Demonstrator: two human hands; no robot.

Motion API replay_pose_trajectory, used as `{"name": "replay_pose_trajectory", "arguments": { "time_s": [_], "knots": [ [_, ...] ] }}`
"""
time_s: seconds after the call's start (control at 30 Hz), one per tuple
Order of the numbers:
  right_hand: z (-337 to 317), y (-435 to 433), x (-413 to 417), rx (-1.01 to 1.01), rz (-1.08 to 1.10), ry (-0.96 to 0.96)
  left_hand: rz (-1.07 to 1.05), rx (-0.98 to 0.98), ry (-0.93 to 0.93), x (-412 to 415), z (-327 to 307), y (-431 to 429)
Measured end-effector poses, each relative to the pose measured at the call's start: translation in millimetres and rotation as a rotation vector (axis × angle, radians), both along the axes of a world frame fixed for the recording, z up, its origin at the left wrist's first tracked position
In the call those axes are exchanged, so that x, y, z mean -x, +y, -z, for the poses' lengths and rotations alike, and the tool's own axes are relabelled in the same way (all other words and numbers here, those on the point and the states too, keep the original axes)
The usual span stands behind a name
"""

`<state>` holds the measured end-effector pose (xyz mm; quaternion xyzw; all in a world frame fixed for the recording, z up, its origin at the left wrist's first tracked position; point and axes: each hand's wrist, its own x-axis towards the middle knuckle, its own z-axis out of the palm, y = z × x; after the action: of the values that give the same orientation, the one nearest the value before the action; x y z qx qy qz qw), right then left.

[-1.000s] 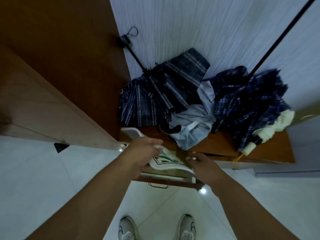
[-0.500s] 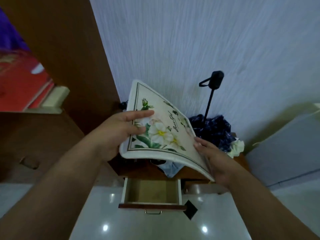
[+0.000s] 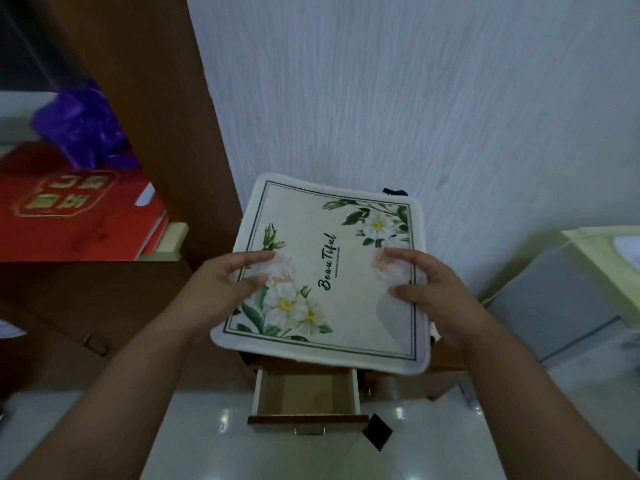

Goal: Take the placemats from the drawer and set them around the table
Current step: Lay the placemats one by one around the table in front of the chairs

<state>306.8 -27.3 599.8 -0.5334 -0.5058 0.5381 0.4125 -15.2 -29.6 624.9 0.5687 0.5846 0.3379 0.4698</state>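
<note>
Mat [image 3: 332, 271] is out of the drawer [image 3: 308, 419], held nearly flat, print up, directly above it. The drawer stands pulled open.

Left hand [image 3: 221, 289] grips the mat's left edge and right hand [image 3: 433, 292] grips the right. On each, 2 digits curl onto the printed face; the rest are hidden beneath.

Judgement: the 2-sided hold stops soft fabric sagging.

1 mat or a stack: cannot tell.

Table not in view, so the carry is not yet begun.

Left hand [image 3: 221, 289], right hand [image 3: 437, 293], seemingly curled.
</note>
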Motion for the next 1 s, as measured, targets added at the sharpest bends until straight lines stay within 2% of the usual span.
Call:
{"name": "replay_pose_trajectory", "arguments": {
  "time_s": [0.07, 0.17, 0.37, 0.53, 0.67, 0.83, 1.0],
  "knots": [
    [-11, -7, 4, -0.041, 0.025, -0.110, 0.032, -0.027, 0.004, 4, -3, -8],
    [-20, -11, 9, -0.114, 0.059, -0.322, -0.007, 0.003, -0.087, 5, -6, -17],
    [-30, -16, 4, -0.177, 0.032, -0.401, -0.164, -0.044, -0.110, -9, -15, -38],
    [-39, -2, -2, -0.224, -0.144, -0.409, -0.256, 0.021, -0.087, -21, -12, -68],
    [-35, 6, 19, -0.235, -0.289, -0.395, -0.434, -0.001, 0.050, -24, 0, -110],
    [-28, -9, 79, -0.292, -0.542, -0.423, -0.690, 0.069, 0.040, -3, 1, -190],
    [-34, -58, 165, -0.322, -0.813, -0.354, -0.996, 0.056, 0.000, 31, -4, -294]
  ]
}}
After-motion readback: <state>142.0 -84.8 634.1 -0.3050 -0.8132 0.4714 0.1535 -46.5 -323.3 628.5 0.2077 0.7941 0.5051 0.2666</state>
